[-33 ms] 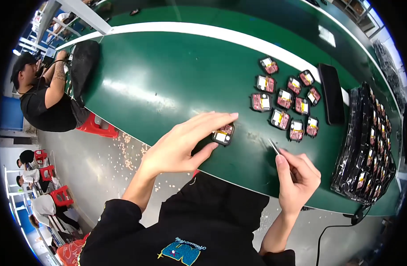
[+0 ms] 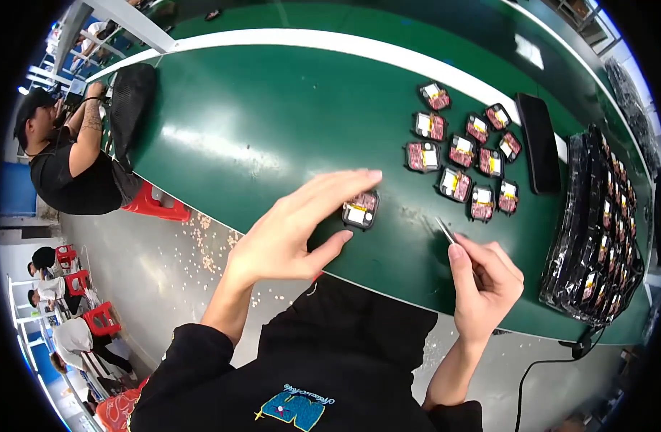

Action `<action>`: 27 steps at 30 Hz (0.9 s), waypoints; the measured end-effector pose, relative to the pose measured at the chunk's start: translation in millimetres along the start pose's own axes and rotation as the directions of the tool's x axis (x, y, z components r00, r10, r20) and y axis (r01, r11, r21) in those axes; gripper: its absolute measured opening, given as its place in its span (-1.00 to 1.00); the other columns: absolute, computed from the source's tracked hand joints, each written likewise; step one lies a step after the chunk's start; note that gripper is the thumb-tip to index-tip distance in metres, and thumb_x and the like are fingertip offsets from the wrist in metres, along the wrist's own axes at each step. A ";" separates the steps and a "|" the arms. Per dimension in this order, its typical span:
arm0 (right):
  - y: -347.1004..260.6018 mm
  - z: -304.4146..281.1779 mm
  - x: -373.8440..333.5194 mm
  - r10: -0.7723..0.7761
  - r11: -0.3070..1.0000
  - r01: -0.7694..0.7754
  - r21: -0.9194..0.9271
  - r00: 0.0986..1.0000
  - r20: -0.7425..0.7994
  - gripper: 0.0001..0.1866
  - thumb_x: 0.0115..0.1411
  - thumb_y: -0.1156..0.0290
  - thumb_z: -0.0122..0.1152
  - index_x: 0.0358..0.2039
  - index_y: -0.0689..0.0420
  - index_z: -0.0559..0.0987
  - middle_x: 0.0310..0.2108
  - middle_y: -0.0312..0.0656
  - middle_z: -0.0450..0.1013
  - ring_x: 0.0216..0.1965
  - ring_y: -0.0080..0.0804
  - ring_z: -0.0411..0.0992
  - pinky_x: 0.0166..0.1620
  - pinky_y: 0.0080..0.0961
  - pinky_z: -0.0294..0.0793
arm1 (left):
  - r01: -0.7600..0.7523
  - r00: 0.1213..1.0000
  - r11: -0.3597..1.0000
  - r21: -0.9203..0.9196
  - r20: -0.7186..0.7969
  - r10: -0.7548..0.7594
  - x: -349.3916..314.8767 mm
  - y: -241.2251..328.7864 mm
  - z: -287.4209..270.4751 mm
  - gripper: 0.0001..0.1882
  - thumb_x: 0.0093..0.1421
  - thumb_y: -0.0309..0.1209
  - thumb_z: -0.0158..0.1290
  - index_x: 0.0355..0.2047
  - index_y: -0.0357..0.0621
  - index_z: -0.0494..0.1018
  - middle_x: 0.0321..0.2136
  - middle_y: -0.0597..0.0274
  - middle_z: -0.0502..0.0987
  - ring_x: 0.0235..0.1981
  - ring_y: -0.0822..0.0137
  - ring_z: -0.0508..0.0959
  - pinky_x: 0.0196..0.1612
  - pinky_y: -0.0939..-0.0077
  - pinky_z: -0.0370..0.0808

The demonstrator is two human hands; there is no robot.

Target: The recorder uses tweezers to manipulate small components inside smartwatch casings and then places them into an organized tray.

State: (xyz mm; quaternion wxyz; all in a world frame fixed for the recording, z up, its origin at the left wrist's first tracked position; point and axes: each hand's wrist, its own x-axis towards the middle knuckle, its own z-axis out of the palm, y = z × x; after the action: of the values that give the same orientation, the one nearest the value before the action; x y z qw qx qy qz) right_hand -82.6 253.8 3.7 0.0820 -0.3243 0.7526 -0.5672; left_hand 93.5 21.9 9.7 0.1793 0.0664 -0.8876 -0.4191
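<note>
On the green bench, a small black square-cased electronic unit (image 2: 360, 210) with a red circuit board, a white block and a strip of yellow lies in front of me. My left hand (image 2: 291, 229) arches over its left side, open, fingers stretched across the far edge. The thumb is apart from the fingers, close to the unit's near left corner. To the right, my right hand (image 2: 487, 284) pinches slim metal tweezers (image 2: 445, 230), their tip pointing up and left above the bench. Several similar units (image 2: 456, 184) lie loosely grouped beyond that hand.
A black phone-like slab (image 2: 538, 144) lies at the far right by the white rail (image 2: 330, 39). Nearer stands a stack of black trays (image 2: 572, 237) filled with units, with a black cable (image 2: 532, 367) below. At left, a person (image 2: 71, 155) sits beside a black bag (image 2: 134, 108).
The unit now shows more clearly beneath my left hand, and the thumb has come slightly away from it. The tweezers stay in my right hand. The whole view has shifted slightly.
</note>
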 end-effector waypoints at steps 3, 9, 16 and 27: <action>6.4 0.0 0.0 -0.049 0.999 0.049 0.007 0.999 -0.018 -0.83 0.21 0.70 0.53 -0.17 0.34 0.81 -0.52 -0.34 0.53 -0.56 -0.77 0.27 -0.48 -0.69 0.11 | 0.057 0.984 0.968 0.243 -0.179 -0.013 4.1 7.0 5.8 0.02 -0.10 -0.30 0.61 0.41 -0.20 0.45 0.14 -0.01 0.63 0.25 -0.06 0.56 0.34 0.13 0.47; 8.9 -1.5 -7.4 -0.032 0.999 0.032 0.017 0.999 -0.032 -0.82 0.22 0.71 0.52 -0.16 0.33 0.81 -0.51 -0.34 0.53 -0.54 -0.77 0.28 -0.48 -0.69 0.11 | 0.126 0.977 0.943 0.306 -0.204 -0.064 -6.9 -3.3 23.4 -0.04 -0.16 -0.29 0.63 0.31 -0.15 0.53 -0.11 0.22 0.65 -0.04 0.17 0.54 0.15 0.27 0.48; 7.6 -1.3 -8.7 -0.043 0.999 0.043 0.012 0.999 -0.022 -0.82 0.22 0.69 0.53 -0.15 0.32 0.81 -0.51 -0.34 0.53 -0.55 -0.78 0.27 -0.48 -0.70 0.10 | 0.087 0.988 0.942 0.324 -0.149 -0.040 -1.8 5.4 15.7 -0.27 -0.10 -0.38 0.57 0.15 -0.14 0.65 -0.07 0.19 0.60 -0.01 0.12 0.53 0.14 0.25 0.47; -0.2 1.2 3.0 0.040 0.987 -0.073 0.144 0.975 0.218 -0.86 0.15 0.71 0.51 -0.25 0.32 0.81 -0.56 -0.35 0.50 -0.58 -0.76 0.28 -0.51 -0.66 0.08 | -0.007 0.991 0.991 0.135 0.135 -0.011 9.7 3.0 18.9 -0.41 -0.04 -0.22 0.55 0.02 -0.13 0.70 -0.33 0.31 0.59 -0.30 0.26 0.51 -0.02 0.36 0.29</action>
State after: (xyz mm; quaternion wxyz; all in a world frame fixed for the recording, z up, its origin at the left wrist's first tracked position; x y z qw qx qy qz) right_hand -84.3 251.1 4.2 0.2034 -0.3548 0.7031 -0.5818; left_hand 77.6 34.8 3.5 0.1133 0.0507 -0.9240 -0.3617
